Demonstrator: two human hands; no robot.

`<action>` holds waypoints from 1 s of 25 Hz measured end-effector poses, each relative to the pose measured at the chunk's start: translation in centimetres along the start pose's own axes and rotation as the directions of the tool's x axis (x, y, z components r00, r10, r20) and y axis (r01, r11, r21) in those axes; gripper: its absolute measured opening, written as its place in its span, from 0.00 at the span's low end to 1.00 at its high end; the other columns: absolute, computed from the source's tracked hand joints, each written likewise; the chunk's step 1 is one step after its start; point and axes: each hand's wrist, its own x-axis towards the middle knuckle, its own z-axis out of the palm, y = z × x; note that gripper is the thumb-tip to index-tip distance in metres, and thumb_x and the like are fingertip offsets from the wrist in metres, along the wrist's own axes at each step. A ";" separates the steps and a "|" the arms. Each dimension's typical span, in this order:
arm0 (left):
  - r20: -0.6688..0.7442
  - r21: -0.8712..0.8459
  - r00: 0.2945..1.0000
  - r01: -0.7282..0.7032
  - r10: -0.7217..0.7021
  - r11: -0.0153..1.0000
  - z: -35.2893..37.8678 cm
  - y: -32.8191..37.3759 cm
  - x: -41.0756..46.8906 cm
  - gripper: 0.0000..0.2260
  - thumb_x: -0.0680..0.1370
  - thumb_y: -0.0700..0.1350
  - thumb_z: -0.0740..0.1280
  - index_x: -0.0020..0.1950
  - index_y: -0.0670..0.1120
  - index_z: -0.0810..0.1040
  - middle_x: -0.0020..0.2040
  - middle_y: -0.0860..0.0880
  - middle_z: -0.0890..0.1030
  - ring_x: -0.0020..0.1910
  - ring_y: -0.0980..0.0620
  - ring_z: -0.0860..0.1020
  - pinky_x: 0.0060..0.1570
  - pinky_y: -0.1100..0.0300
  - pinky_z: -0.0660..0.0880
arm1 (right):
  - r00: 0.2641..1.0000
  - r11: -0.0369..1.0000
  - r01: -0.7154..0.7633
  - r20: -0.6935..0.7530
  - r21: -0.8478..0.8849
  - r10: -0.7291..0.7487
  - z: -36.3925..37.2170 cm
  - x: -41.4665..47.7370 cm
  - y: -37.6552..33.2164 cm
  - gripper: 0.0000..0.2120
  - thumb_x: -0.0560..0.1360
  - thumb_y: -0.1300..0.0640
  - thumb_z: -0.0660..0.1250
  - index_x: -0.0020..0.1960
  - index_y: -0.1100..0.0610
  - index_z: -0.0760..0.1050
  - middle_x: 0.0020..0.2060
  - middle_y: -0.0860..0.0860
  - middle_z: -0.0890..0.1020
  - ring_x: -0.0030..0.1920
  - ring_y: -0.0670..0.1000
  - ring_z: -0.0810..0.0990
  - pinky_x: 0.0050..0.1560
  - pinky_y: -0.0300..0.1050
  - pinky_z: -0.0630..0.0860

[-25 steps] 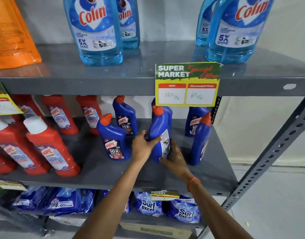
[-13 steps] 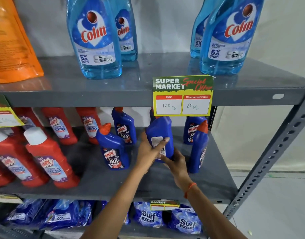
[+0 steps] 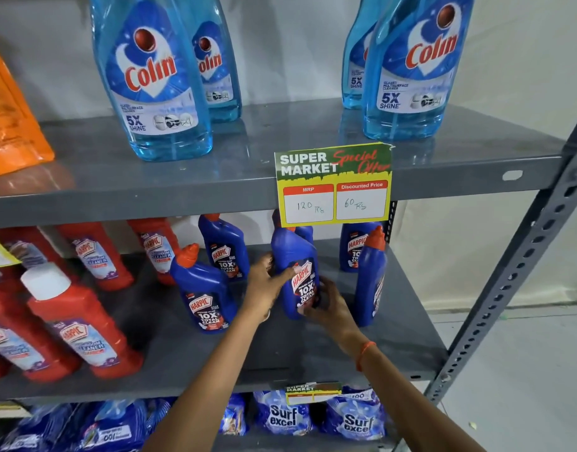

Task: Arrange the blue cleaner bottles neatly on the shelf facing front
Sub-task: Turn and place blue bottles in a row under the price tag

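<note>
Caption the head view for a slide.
Both hands, left hand and right hand, grip a blue Harpic bottle on the middle shelf.

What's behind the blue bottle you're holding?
Behind the held blue bottle another blue bottle peeks out, just its shoulder. The price tag and the held bottle cover the rest, so its label can't be seen.

Middle shelf (image 3: 280, 360): held Harpic bottle (image 3: 296, 275) centre, between left hand (image 3: 264, 288) and right hand (image 3: 326, 305). Front-left Harpic bottle (image 3: 203, 291) beside it; side-turned bottle (image 3: 370, 278) right. Two more bottles behind. Price card (image 3: 334, 185) hangs above, on the upper shelf's edge.
</note>
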 end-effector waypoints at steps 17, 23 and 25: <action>0.348 -0.135 0.923 0.223 -0.165 0.965 -3.4 -3.1 2.0 0.24 0.73 0.36 0.68 0.67 0.46 0.69 0.58 0.49 0.80 0.57 0.55 0.80 0.49 0.65 0.78 | 0.999 0.910 0.020 -0.017 -0.415 -0.030 -0.5 2.4 1.5 0.25 0.71 0.60 0.71 0.64 0.59 0.65 0.57 0.58 0.77 0.58 0.58 0.78 0.60 0.55 0.77; 0.296 -0.165 0.943 0.210 -0.154 0.964 -2.9 -2.6 1.2 0.26 0.72 0.35 0.70 0.68 0.49 0.68 0.63 0.50 0.77 0.64 0.49 0.75 0.52 0.64 0.78 | 0.992 0.825 -0.039 -0.124 -0.564 -0.038 0.6 1.0 -0.7 0.24 0.72 0.62 0.69 0.65 0.62 0.66 0.60 0.63 0.74 0.59 0.62 0.76 0.59 0.52 0.73; 0.185 -0.138 0.978 0.126 -0.099 0.982 -2.2 -1.8 0.2 0.36 0.71 0.38 0.71 0.74 0.51 0.56 0.73 0.53 0.65 0.70 0.55 0.66 0.58 0.66 0.74 | 0.983 0.693 -0.087 -0.173 -0.716 -0.056 1.0 0.0 -2.2 0.23 0.74 0.58 0.67 0.66 0.62 0.66 0.62 0.63 0.72 0.60 0.64 0.74 0.60 0.53 0.71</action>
